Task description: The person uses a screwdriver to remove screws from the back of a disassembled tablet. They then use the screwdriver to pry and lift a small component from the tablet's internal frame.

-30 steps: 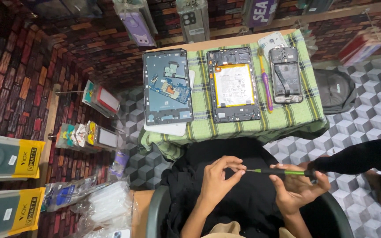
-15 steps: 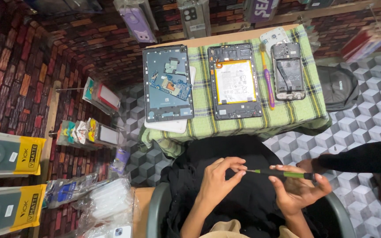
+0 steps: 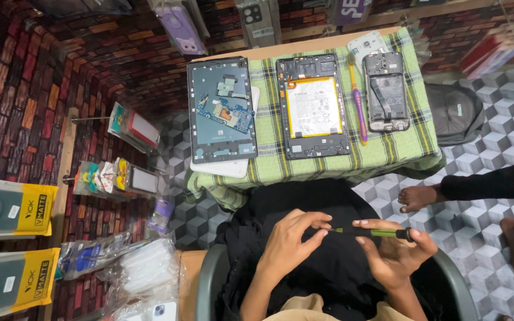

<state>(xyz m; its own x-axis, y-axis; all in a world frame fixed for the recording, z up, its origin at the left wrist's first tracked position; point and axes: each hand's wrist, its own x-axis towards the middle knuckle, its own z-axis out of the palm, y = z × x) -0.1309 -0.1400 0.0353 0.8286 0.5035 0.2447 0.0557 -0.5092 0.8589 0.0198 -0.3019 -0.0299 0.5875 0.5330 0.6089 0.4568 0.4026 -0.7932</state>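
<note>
Green screwdriver [image 3: 376, 232] in right hand [image 3: 395, 257], tip pinched by left hand [image 3: 290, 242]

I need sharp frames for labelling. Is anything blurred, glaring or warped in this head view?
Head view: evenly lit and sharp on the left hand, right hand and green screwdriver; mild sheen on the tablet battery; wide-angle bending of the brick wall at the edges.

- two flat boxes [image 3: 10, 211] far left, dark green with yellow ends, one above the other
- clear plastic packets [image 3: 132, 273] piled bottom left
- small colourful packs [image 3: 114, 178] hanging on the brick wall
- purple case pack [image 3: 179, 24] up top
</note>
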